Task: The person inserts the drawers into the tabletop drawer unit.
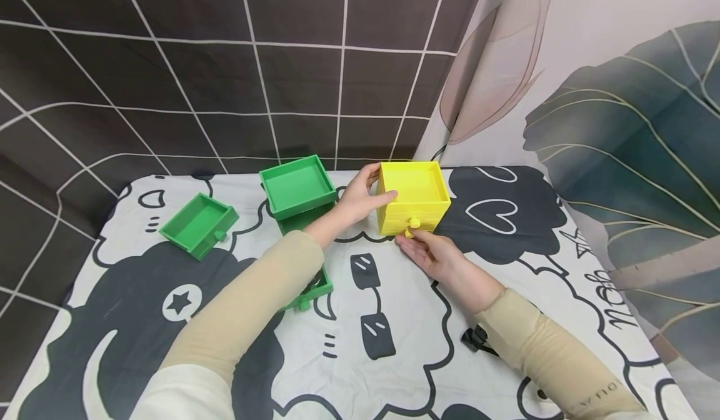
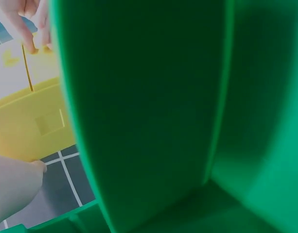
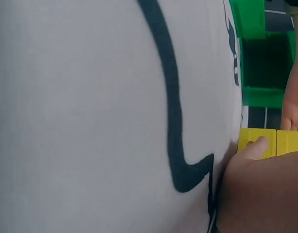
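Over the desk (image 1: 416, 376), the right hand's (image 1: 435, 259) grip is pinched together on the lower knob (image 1: 409, 233) of the yellow box (image 1: 419, 199), which stands upright, bright, straight-edged, two round knobs in front, its top open. The left hand (image 1: 360, 195) clamps its left side, thumb over the rim. Behind hangs a dark gridded cloth (image 1: 300, 79).

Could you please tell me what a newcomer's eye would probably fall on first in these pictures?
Probably the bright yellow box near the far edge of the cartoon-print cloth, with the left hand on its left side and the right hand at its lower front knob. Next might come the small green drawer lying farther left, and the larger green box partly hidden behind the left forearm.
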`<state>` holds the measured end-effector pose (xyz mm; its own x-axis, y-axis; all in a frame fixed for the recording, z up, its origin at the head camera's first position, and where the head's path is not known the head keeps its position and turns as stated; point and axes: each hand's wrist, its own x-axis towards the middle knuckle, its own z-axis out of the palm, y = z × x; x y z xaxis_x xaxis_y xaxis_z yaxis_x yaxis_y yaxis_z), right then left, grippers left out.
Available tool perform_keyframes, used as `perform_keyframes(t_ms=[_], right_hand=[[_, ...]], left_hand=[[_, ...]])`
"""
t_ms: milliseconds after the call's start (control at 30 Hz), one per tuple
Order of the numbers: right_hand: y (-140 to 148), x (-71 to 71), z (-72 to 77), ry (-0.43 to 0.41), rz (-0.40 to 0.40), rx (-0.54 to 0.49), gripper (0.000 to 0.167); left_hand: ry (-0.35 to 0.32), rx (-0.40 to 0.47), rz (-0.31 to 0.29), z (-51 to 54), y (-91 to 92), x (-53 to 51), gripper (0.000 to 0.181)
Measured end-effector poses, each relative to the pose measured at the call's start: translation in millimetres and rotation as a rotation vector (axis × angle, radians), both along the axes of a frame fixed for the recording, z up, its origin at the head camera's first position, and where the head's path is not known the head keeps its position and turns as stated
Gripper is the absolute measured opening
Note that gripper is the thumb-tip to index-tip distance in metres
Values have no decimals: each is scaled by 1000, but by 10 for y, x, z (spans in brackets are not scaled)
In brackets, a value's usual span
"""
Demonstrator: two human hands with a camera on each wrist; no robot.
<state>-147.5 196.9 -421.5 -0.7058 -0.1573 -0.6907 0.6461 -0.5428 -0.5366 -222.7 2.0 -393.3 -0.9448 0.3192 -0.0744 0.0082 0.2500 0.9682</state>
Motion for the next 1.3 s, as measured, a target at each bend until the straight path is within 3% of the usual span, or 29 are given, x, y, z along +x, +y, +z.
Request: perform_keyframes(t_ms=[233, 467, 733, 1000, 1300], right_hand=[[22, 25, 9, 10, 21, -30, 26], [72, 62, 38, -9, -7, -17, 21], [198, 128, 128, 8, 9, -47, 30], [308, 230, 216, 63, 57, -68, 27], [369, 276, 425, 174, 146, -77, 34]], left_hand=[[7, -1, -4, 7, 4, 11, 79], [-8, -29, -4, 30, -6, 13, 80], [-9, -101, -21, 76, -15, 22, 86], [0, -119, -32, 107, -45, 85, 86], [-21, -119, -93, 145, -222, 214, 85]])
